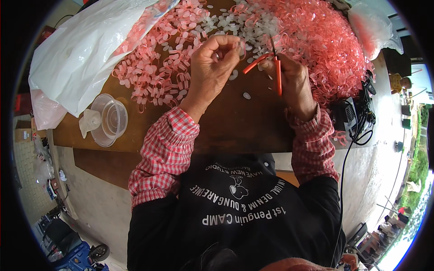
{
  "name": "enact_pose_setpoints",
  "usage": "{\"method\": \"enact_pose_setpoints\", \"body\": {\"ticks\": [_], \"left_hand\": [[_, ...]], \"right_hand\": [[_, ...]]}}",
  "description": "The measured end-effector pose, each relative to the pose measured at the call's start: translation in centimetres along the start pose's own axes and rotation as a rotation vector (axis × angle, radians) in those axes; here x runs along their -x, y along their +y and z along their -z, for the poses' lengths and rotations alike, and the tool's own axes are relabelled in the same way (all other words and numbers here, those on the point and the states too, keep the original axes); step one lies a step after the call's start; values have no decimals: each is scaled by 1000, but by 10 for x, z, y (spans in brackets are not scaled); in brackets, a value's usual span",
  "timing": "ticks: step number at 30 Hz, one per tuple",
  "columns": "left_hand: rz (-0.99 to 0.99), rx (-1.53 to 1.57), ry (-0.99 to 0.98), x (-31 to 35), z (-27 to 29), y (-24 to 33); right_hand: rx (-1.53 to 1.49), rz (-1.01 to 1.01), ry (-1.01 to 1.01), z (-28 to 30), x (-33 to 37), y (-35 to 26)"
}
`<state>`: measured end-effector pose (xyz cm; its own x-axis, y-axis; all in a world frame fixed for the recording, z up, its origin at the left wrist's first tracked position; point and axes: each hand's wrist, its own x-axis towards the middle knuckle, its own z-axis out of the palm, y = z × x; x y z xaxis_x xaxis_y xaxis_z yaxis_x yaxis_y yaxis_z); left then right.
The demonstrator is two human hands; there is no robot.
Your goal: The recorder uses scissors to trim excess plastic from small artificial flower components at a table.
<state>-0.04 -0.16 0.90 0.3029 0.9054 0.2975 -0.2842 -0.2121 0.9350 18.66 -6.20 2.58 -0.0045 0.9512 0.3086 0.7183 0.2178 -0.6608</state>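
My left hand is closed in a pinch over the table, with a small translucent, pinkish plastic piece at its fingertips. To its right, my right hand grips a cutting tool with orange handles; I cannot tell whether it is nippers or scissors. Its handles are spread and its thin dark tip points away from me. Small white oval bits lie on the wood below the hands. Beyond them is a scatter of pale clear pieces. My right palm and some fingers are hidden behind the tool.
A large heap of pink plastic pieces covers the far right, with a looser pink pile at left. Beside that stand a white plastic bag and a round clear tub. A black adapter with cables lies at the right edge.
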Motion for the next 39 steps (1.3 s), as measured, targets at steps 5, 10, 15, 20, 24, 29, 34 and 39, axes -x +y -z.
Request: {"method": "enact_pose_setpoints", "body": {"ticks": [5, 10, 15, 20, 24, 29, 34, 39], "left_hand": [[-132, -280, -95, 9, -10, -10], [-112, -303, -95, 10, -15, -1], [87, -316, -140, 9, -11, -1], [124, -193, -196, 14, -12, -7], [241, -26, -223, 15, -14, -9], [359, 236, -165, 17, -15, -8], [334, 100, -141, 14, -14, -3], [321, 130, -157, 13, -11, -7]], "right_hand": [[-400, -108, 93, -9, -3, 2], [-327, 45, 12, -6, -5, 5], [-41, 185, 98, -7, -5, 5], [108, 265, 152, -6, -6, 7], [137, 269, 188, -7, -5, 12], [40, 111, 124, -6, -4, 8], [-76, 166, 123, -3, -4, 5], [-3, 201, 58, 1, -5, 5]]}}
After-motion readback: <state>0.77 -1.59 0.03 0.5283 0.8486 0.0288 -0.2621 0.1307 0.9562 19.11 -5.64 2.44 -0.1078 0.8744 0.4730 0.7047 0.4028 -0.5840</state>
